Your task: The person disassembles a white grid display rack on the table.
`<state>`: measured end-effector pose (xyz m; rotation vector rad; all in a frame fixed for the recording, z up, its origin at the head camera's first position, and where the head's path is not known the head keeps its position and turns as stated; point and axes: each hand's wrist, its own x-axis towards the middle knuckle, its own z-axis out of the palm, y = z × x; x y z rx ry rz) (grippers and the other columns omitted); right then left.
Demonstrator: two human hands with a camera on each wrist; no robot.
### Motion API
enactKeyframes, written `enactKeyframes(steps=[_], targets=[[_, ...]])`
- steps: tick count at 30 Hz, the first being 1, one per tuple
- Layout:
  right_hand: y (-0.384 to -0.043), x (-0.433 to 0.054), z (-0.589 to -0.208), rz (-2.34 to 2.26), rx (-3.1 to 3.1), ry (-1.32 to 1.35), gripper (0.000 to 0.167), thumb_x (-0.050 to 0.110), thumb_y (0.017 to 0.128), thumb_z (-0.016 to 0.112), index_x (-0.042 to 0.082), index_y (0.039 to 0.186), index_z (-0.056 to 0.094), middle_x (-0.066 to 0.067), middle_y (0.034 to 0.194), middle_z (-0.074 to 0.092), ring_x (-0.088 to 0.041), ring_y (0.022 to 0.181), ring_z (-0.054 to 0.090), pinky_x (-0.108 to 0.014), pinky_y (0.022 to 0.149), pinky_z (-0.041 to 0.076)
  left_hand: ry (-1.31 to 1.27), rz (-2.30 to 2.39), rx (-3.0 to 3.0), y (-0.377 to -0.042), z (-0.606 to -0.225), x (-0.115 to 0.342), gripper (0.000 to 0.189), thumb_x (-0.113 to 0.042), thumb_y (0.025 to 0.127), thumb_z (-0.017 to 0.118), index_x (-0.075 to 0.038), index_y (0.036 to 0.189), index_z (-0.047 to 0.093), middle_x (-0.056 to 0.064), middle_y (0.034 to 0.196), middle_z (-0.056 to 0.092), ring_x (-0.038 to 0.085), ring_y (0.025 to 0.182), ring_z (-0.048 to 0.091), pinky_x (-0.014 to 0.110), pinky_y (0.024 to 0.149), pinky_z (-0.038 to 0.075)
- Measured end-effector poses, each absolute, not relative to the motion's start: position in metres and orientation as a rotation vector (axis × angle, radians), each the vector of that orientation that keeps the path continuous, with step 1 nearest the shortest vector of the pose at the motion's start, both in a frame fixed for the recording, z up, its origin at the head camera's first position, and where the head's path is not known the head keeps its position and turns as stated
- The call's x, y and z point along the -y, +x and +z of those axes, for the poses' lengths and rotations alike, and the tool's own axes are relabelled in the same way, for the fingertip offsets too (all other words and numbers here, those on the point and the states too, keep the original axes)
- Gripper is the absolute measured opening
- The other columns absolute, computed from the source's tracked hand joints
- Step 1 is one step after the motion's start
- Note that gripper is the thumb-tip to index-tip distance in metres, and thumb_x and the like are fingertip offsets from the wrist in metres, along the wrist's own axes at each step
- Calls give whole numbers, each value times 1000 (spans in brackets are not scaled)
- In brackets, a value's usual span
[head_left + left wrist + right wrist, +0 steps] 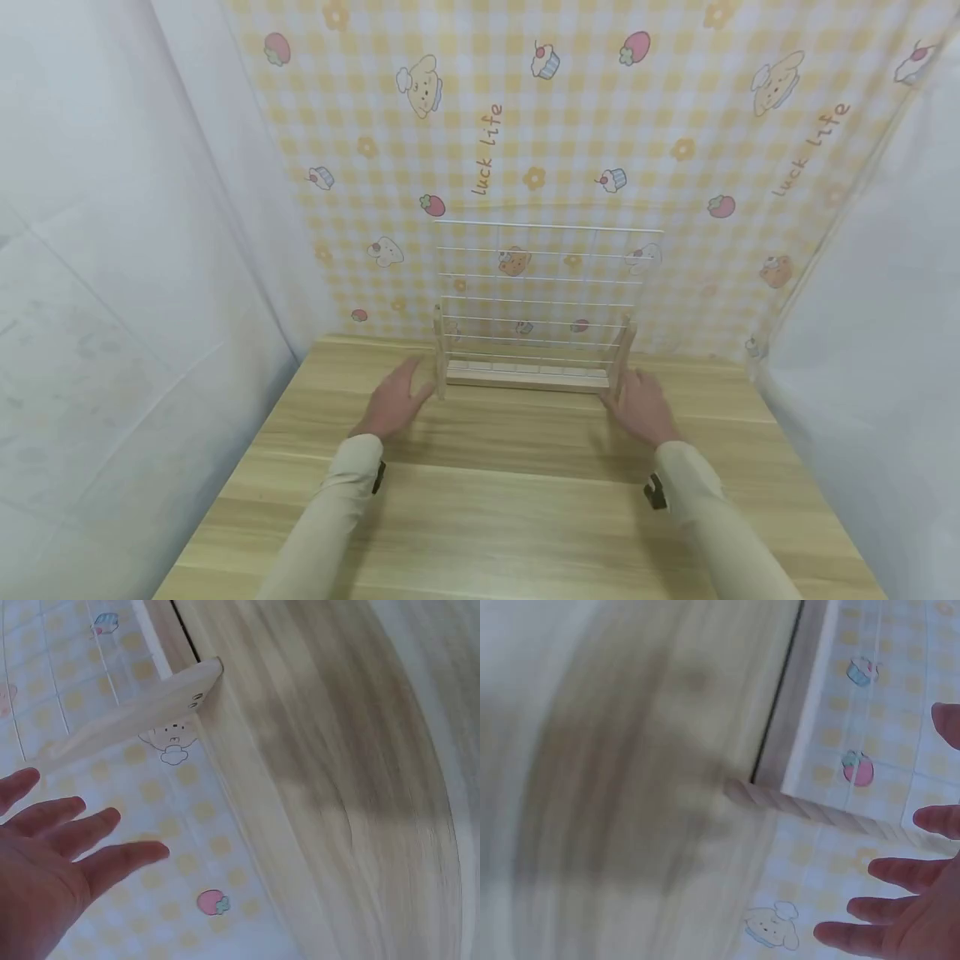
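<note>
A white wire grid rack (525,300) stands upright at the back of the table, with a wooden post at each side and a wooden bar (525,379) along its foot. My left hand (393,402) is just left of the left post (440,354), thumb toward it; the left wrist view shows the fingers (124,859) spread and holding nothing. Beside the right post (622,354) is my right hand (641,408). Its fingers (907,874) are spread in the right wrist view, near the post; whether they touch it I cannot tell.
Behind the rack hangs a yellow checked cloth (570,125) with cartoon prints. White sheets close in the left side (112,250) and the right side (885,333). The light wooden tabletop (510,517) stretches between my forearms.
</note>
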<state>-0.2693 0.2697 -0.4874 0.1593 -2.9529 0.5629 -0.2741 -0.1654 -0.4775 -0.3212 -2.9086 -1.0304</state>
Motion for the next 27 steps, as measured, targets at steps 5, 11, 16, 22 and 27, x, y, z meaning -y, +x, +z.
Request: enactKeyframes(steps=[5, 11, 16, 22, 27], targets=[[-285, -282, -472, 682, 2982, 175, 75, 39, 103, 52, -11, 151, 25, -43, 150, 32, -61, 136, 34, -73, 112, 34, -296, -1182, 2813, -288, -471, 170, 59, -32, 105, 48, -6, 155, 30, 22, 160, 37, 47, 146, 37, 65, 120, 34], [-297, -288, -451, 759, 2946, 162, 69, 32, 103, 52, -16, 146, 28, -43, 147, 35, -60, 135, 35, -72, 112, 37, -268, -1311, 2774, -302, -462, 166, 58, -34, 106, 45, -8, 155, 31, 24, 161, 34, 47, 145, 38, 65, 117, 38], [-303, -292, -435, 820, 2932, 122, 70, 30, 103, 51, -18, 146, 24, -46, 145, 36, -61, 133, 38, -71, 111, 39, -248, -1419, 2734, -314, -453, 157, 55, -32, 106, 45, -9, 155, 32, 19, 164, 31, 45, 146, 38, 62, 118, 39], [-319, -294, -417, 876, 2920, 101, 73, 29, 104, 48, -15, 151, 15, -46, 146, 35, -61, 134, 39, -69, 111, 40, -192, -1502, 2680, -333, -444, 148, 56, -32, 106, 44, -13, 157, 30, 19, 162, 33, 41, 146, 41, 57, 119, 41], [-326, -294, -404, 948, 2981, 68, 74, 31, 105, 44, -10, 155, 8, -44, 151, 30, -58, 137, 39, -67, 113, 40, -208, -1610, 2625, -344, -433, 139, 58, -36, 106, 45, -19, 159, 28, 18, 163, 33, 38, 147, 41, 52, 120, 42]])
